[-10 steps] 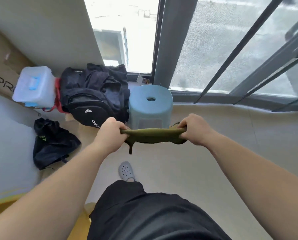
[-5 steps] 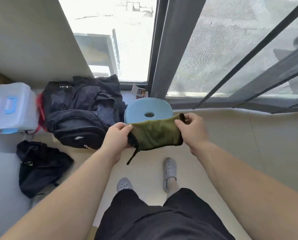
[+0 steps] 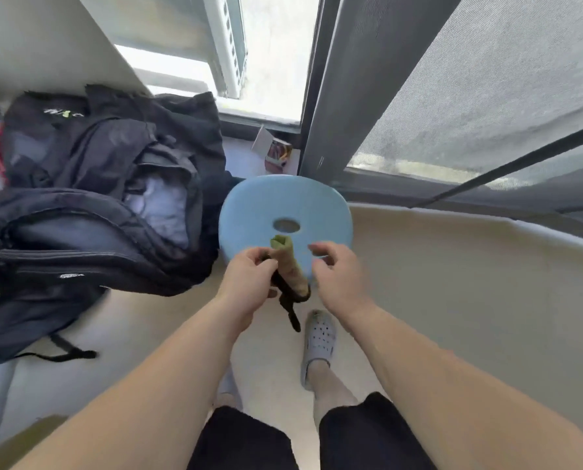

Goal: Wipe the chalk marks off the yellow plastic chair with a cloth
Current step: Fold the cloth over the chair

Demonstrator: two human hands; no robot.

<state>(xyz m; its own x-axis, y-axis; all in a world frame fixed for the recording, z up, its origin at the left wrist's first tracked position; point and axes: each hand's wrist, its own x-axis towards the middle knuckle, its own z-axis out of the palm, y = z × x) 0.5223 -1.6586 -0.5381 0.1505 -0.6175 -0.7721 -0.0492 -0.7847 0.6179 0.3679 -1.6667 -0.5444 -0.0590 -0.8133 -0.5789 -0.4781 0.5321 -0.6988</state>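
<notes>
One wide-angle view, worn on the head, looks steeply down and forward. The left hand, the cloth in its grip, and the right hand sit close at mid-frame; the floor, blue stool and window frame bend behind them.

Bunched cloth held above a blue stool

The left hand grips the olive cloth; the right hand hovers just beside it, fingers loosely curled, over the blue stool.
</notes>
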